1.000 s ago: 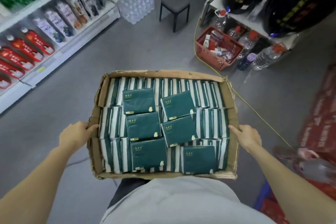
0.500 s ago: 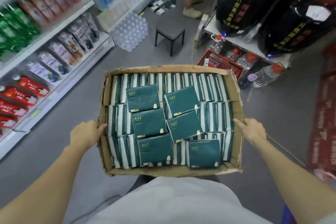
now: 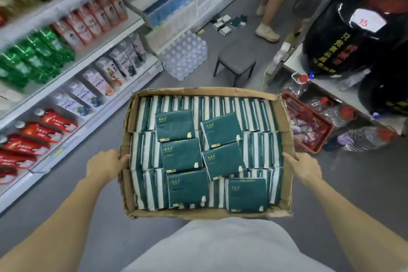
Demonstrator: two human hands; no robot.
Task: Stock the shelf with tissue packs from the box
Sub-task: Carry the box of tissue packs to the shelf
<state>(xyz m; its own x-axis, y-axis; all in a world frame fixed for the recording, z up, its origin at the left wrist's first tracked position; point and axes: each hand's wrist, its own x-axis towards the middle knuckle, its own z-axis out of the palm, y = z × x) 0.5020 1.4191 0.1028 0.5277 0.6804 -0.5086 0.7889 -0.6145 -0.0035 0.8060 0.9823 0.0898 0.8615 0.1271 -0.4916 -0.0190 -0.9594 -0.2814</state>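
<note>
Beside the shelf (image 3: 92, 127), left hand (image 3: 106, 164) and right hand (image 3: 305, 168) grip the box (image 3: 284, 139) (packed full).

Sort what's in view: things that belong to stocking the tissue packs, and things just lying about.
Belongs to the job:
cardboard box; tissue packs filling it; left hand and right hand, each gripping a side wall.

Just lying about:
grey stool; shrink-wrapped water bottles; red basket; big bottle on the floor; black drums.
</note>
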